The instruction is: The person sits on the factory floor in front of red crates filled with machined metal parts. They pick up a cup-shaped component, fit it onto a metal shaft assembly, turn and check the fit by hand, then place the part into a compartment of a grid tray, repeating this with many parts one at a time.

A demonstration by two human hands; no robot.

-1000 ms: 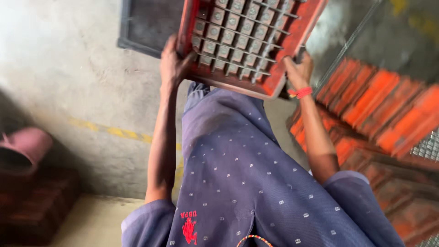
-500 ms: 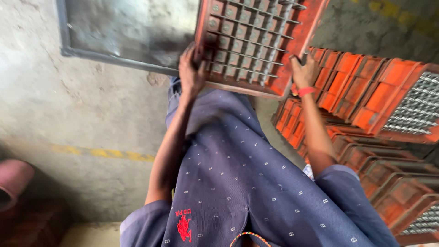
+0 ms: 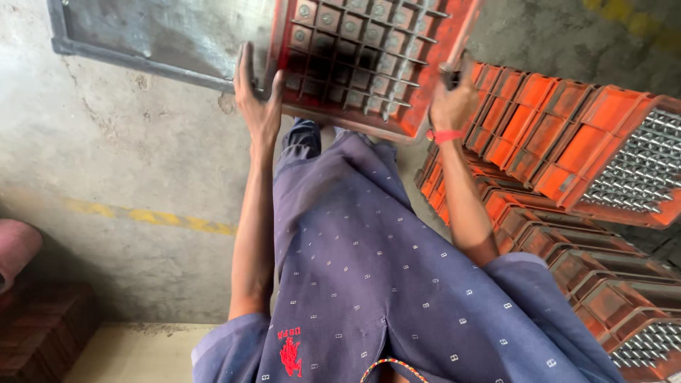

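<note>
Crate of red gridded plastic (image 3: 369,60), at top centre, was clamped by right hand (image 3: 452,103); left hand (image 3: 259,106), fingers apart, merely pressed its edge, so it might tip leftward.

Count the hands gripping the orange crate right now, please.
2. The left hand is spread against the near-left edge of the orange crate; the right hand grips its right edge, above the stacked crates. No other hands show.
</note>
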